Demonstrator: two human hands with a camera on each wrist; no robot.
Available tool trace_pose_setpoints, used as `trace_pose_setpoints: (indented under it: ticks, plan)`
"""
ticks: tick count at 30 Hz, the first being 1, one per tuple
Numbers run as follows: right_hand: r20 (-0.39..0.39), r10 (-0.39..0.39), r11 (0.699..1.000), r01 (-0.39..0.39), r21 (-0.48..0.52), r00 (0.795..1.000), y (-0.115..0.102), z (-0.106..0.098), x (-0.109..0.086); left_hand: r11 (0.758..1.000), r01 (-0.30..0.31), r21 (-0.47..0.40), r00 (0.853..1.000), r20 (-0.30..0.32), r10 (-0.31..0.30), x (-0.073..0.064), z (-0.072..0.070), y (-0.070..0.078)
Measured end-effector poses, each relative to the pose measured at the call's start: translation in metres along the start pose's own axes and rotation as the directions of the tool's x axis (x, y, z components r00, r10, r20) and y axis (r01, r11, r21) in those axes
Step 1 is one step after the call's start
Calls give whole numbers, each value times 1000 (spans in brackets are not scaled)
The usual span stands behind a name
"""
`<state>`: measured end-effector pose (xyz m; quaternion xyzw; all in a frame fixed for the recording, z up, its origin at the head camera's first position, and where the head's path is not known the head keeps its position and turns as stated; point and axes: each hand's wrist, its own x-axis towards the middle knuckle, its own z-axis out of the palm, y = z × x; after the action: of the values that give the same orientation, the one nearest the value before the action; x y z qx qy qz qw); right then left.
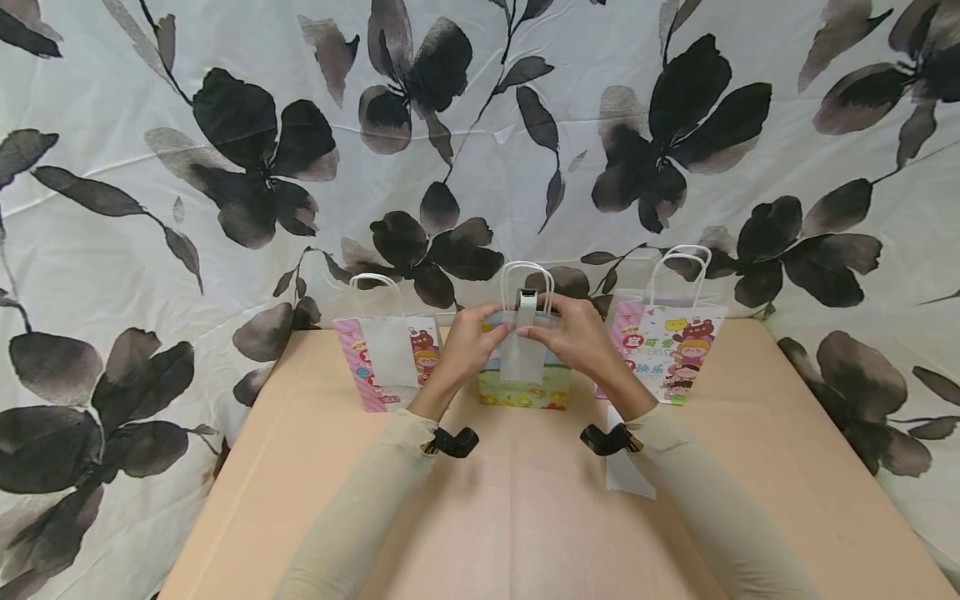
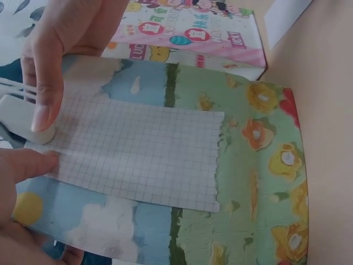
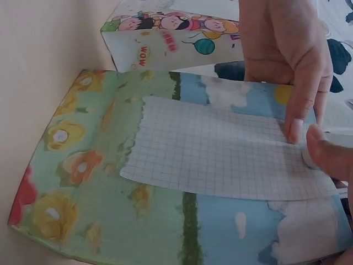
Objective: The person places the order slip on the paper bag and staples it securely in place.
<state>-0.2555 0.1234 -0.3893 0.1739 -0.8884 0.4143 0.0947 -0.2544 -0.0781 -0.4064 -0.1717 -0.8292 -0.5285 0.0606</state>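
Note:
A small paper bag (image 1: 525, 397) with painted flowers stands in the middle of the table, its white handles up. On its front lies a torn slip of grid paper (image 2: 138, 149), under a clip (image 1: 527, 305) at the bag's top edge. My left hand (image 1: 470, 340) grips the bag's top left side, its thumb on the slip and fingers behind the bag. At the top right, my right hand (image 1: 579, 333) pinches the bag, its thumb against the clip's lower part. The fingertips behind the bag are mostly hidden.
To the left stands a pink paper bag (image 1: 352, 358) with a white slip (image 1: 390, 354) on its front. Another cartoon-print bag (image 1: 667, 350) stands to the right. A loose white slip (image 1: 628, 477) lies near my right wrist. Behind the table (image 1: 480, 533) hangs a flowered cloth (image 1: 525, 192).

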Motion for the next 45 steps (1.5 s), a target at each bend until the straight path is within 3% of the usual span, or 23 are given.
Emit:
trace_pose_setpoints:
  ticks: [9, 17, 24, 32, 37, 45]
  plan:
    - [119, -69, 994, 59, 88, 990, -2, -11, 9, 1000, 3, 11, 1000, 2, -3, -1, -3, -2]
    - [126, -152, 967, 121, 225, 980, -2, -19, 14, 1000, -20, 18, 1000, 3, 20, -2, -3, 1]
    - [97, -91, 963, 63, 260, 991, -3, -23, 19, 998, -42, 47, 999, -4, 42, 0, -1, -1]
    - [56, -42, 955, 24, 295, 998, 2, -29, 21, 999, -14, 33, 1000, 4, 14, 0, -2, -1]
    - [62, -8, 941, -14, 339, 998, 3, -38, 17, 999, -23, 25, 1000, 15, 23, 0, -4, -1]
    - [51, 50, 948, -63, 312, 997, 8, -58, 1, 999, -8, 33, 1000, 28, 7, -1, -6, -1]
